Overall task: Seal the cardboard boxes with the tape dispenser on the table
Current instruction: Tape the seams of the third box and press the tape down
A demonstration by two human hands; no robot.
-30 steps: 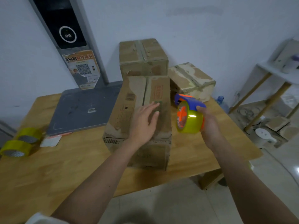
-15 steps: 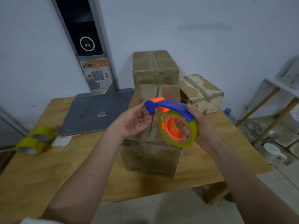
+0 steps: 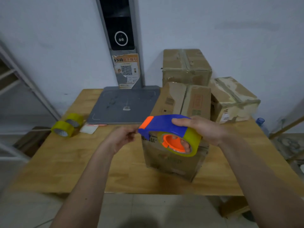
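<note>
**Desk:** What did the picture show, and how far had the sealing got?

**Photographer:** A person held a blue-and-orange plastic tape dispenser loaded with a roll of yellowish tape in the air, in front of the nearest brown cardboard box on the light wooden table. That box's top flaps lay closed, but I could make out no fresh strip across the seam, so by my reading its sealing had not begun. Two more worn cardboard boxes, a tall one at the wall and a smaller one to the right, carried old tape remnants; whether those counted as done could not be told.

**Desk:** The hands?

**Photographer:** The right hand was wrapped around the dispenser's blue handle, fingers curled over the top. The left hand was at the orange nose, fingers pinched together, apparently on the tape's loose end, though the tape itself was too blurred to confirm.

**Desk:** Which way did the dispenser point?

**Photographer:** Its long axis ran roughly level, left to right, orange cutter end toward the left hand, roll toward the right.

**Desk:** Anything else?

**Photographer:** Two spare yellow tape rolls sat near the table's left edge, beside a grey flat platform.
</note>
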